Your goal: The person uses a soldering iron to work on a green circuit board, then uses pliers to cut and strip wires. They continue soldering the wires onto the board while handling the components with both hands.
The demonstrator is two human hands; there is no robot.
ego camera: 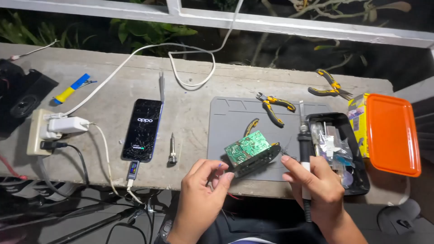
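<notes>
My left hand [202, 190] pinches the near left corner of a black module topped by a green circuit board [247, 148], which rests tilted on a grey work mat [230, 118]. My right hand [316, 185] grips a black soldering iron [304, 144] upright, its tip pointing away, just right of the board. The right thumb reaches toward the module's right end.
A cracked phone [142, 129] lies charging to the left, beside a metal iron tip [172, 148]. A power strip [43, 131] holds a white charger. Two yellow-handled pliers [274, 106] [329, 86], a black parts tray [337, 149] and an orange-lidded box [391, 133] sit right.
</notes>
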